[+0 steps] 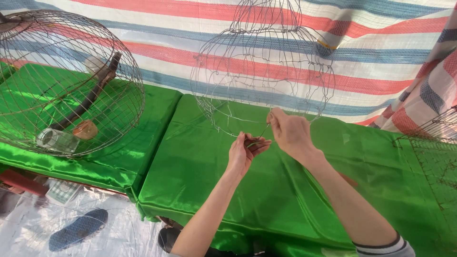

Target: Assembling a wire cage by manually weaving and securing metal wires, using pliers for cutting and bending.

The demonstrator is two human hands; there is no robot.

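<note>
Wire-bending at the lower rim of a half-made wire cage (262,71), hung or propped above a green-draped desk (200,162). Left hand (243,151) curled almost shut, fingertips pinching the thin wire (263,129) low down; right hand (290,131) pinched tight on the same strand just above, right beside the rim. Hands nearly touching, the strand taut between them.

Probably mid-tie: fastening or twisting a strand onto the bottom ring. Next move likely calls for a steady left pinch while the right wraps or bends the free end round the ring, close and snug, without pulling the light frame out of shape.

Hard to make out: the strand's free end, and whether a small tool sits in the left hand. Cage top cut off by the upper edge. Support for the cage not visible. Finished round cage (66,81) at left, holding a perch and small jars, cropped at its side. More mesh (435,131) at right, only partly in frame. Sandal (78,229) on the floor below.
</note>
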